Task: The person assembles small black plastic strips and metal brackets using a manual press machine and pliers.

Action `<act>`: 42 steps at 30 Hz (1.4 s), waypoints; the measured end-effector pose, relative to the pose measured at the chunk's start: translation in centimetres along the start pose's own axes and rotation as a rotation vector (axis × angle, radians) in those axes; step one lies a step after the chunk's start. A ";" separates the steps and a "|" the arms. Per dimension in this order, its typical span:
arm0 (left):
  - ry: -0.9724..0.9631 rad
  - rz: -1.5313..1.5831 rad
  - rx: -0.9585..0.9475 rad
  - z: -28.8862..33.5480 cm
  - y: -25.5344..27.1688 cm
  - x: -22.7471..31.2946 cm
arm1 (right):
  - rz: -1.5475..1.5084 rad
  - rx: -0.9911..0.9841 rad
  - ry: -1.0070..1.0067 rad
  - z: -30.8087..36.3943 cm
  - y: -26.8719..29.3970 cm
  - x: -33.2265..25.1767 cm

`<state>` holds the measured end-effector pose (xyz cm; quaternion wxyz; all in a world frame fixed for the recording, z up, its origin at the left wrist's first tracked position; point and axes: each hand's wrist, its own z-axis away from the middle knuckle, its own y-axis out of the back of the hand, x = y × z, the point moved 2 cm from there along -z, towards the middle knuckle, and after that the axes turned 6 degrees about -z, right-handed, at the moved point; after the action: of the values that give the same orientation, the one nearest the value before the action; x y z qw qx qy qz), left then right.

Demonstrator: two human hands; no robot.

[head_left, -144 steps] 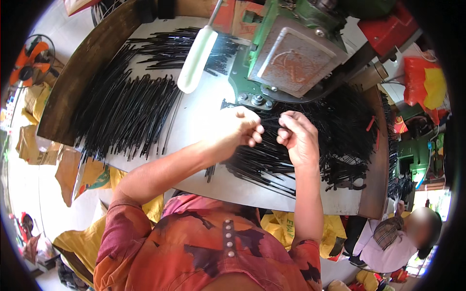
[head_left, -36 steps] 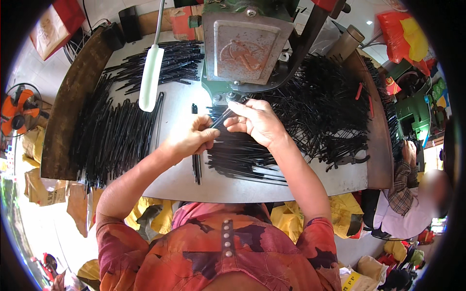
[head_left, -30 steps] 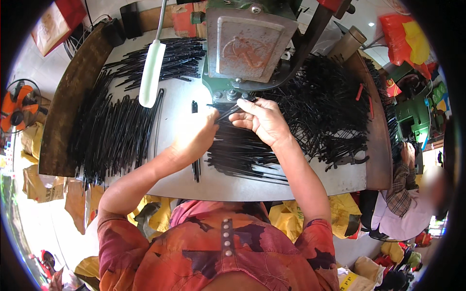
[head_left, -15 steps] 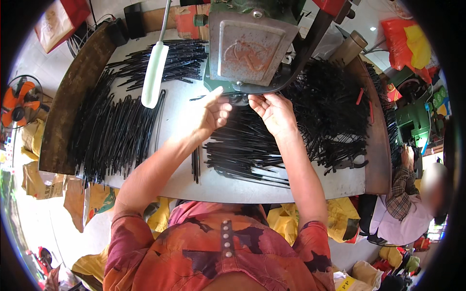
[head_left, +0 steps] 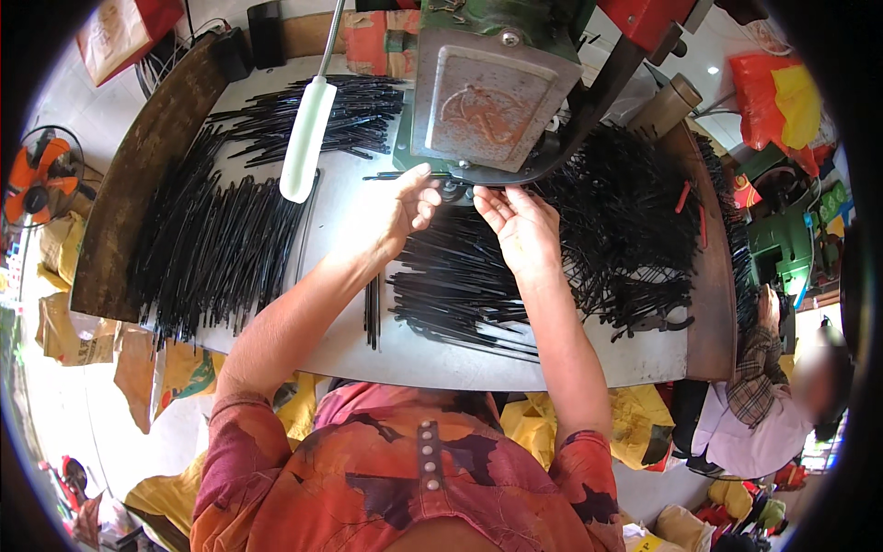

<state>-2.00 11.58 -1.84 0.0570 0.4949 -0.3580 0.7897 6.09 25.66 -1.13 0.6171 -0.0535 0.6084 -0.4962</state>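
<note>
A green and grey bench machine stands at the far middle of the metal table. Below its head, my left hand is closed on a thin black rod, much like an umbrella rib; the rod lies crosswise and runs in under the machine. Close by on the right, my right hand has its fingertips pinched together at the machine's small working point. What those fingers hold is hidden. Just in front of both hands spreads a pile of black rods.
More black rods lie in bundles at left and far left. A tangled black heap fills the right side, with pliers at its near edge. A white-handled lever hangs left of the machine. Raised side boards edge the table. Another person sits at right.
The view has shifted slightly, so the machine appears further right. More of the rod now shows beside my left hand. Both hands stay at the machine.
</note>
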 end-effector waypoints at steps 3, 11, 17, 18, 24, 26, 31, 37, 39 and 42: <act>-0.002 -0.005 0.021 0.1 0.0 0.0 | -0.013 -0.011 0.015 -0.2 -0.1 0.2; -0.013 0.007 0.056 0.1 -0.3 -0.4 | -0.007 -0.020 0.049 -0.2 0.0 0.4; -0.013 0.029 0.031 -0.4 0.0 -0.7 | 0.046 -0.047 0.038 -0.2 0.1 0.1; -0.014 0.031 0.032 -0.3 0.0 -0.6 | 0.048 -0.048 0.036 -0.2 0.0 0.1; -0.030 0.011 0.029 0.0 -0.1 -0.3 | 0.067 -0.056 0.045 -0.2 -0.3 0.1; -0.034 0.000 0.040 0.0 -0.3 -0.3 | 0.057 -0.017 0.053 -0.3 -0.4 0.2; -0.031 0.012 0.046 -0.2 0.0 -0.8 | 0.041 -0.045 0.067 -0.3 -0.2 0.4; -0.010 0.036 0.093 0.4 -0.3 -1.2 | 0.040 -0.040 0.051 -0.2 0.3 0.8; 0.028 0.074 0.067 0.2 -0.9 -1.6 | 0.043 -0.008 0.065 -0.2 1.1 0.1; 0.014 0.019 0.049 0.1 -0.6 -1.2 | 0.220 -0.102 -0.084 -0.4 1.8 -1.8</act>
<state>-1.06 12.25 -2.54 0.0400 0.4872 -0.3429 0.8021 7.20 27.98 -1.23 0.6891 -0.0383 0.6086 -0.3914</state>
